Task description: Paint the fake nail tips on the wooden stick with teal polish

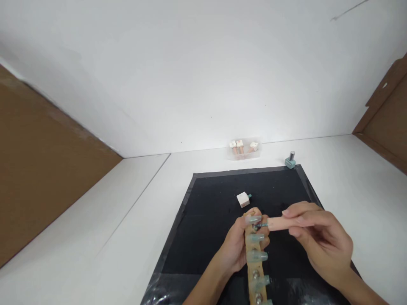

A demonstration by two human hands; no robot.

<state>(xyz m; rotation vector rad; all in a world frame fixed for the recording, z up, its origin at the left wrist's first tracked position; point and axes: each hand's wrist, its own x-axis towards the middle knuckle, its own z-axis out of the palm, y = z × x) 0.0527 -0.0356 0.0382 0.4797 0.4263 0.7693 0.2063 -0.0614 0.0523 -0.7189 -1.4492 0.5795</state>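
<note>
My left hand (234, 245) is wrapped around a long tan strip (255, 267) that runs toward me. Several translucent pale-teal false nails (257, 256) sit along it, pointing right, with small round metal pieces between some of them. In my right hand (324, 237) the fingers pinch the pale pink handle of a nail polish brush (280, 223). Its dark teal tip points left and is at the strip, close to the nail at the far end (253, 219); whether it touches that nail I cannot tell. Just beyond my left hand, a white square bottle (243, 199) shows a teal neck.
A black mat (210, 212) with taped edges lies under my hands. Behind it stands a clear tray (244, 156) holding several white square bottles with pink handles. A teal bottle with a silver cap (290, 161) stands at the mat's far right corner. Brown panels (47, 169) flank the white table.
</note>
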